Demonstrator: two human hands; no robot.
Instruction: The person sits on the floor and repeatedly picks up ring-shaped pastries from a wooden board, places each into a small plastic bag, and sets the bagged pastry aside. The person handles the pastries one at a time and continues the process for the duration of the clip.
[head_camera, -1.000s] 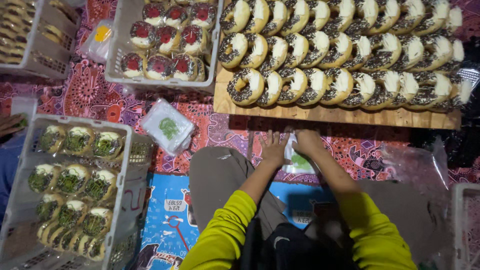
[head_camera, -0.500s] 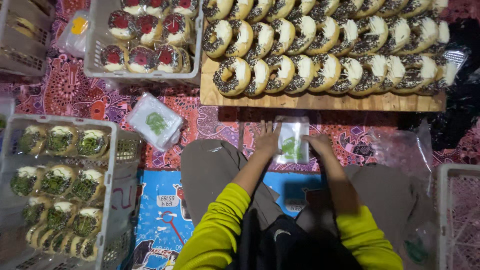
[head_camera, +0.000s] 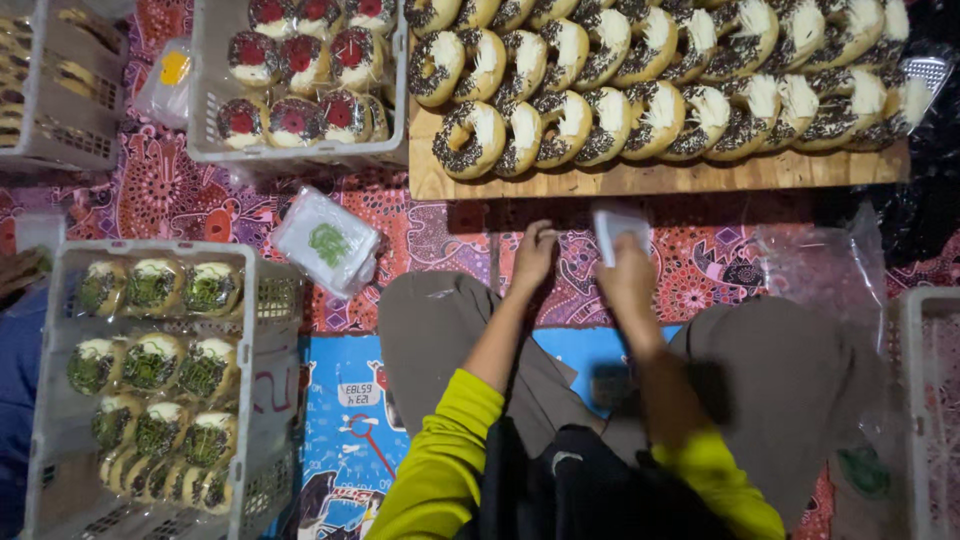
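**A:** Just below the wooden board (head_camera: 650, 178), what have you got in each hand?

**B:** My right hand (head_camera: 628, 280) has its grip clamped on a small pale plastic bag (head_camera: 620, 225), held up at the board's near edge, just short of the front row of chocolate-sprinkled doughnuts (head_camera: 470, 140). My left hand (head_camera: 535, 255) is down by the patterned red cloth (head_camera: 430, 225), beside the right one, fingers curled. I cannot tell whether that grip is pinching anything or is simply loose.

**A:** So what step would you call this?

**B:** My reading is that I'm readying the bag: it looks flat and unopened, with nothing in it, and no doughnut is touched.

**A:** And what does a next move ask of you?

**B:** As I judge it, 2 hands. The bag's mouth needs parting, which 1 hand won't do cleanly, so the left has to come back across. The toppings look loose, so anything lifted off that board wants a light hold at the sides.

**A:** What else is around you?

**B:** A stack of green-printed plastic bags (head_camera: 328, 243) lies on the cloth to my left. Beyond it are 2 crates: the near crate (head_camera: 60, 400) holds green-topped doughnuts (head_camera: 150, 362), the far crate (head_camera: 205, 100) red-topped doughnuts (head_camera: 290, 60). A crumpled clear bag (head_camera: 820, 265) sits to my right.
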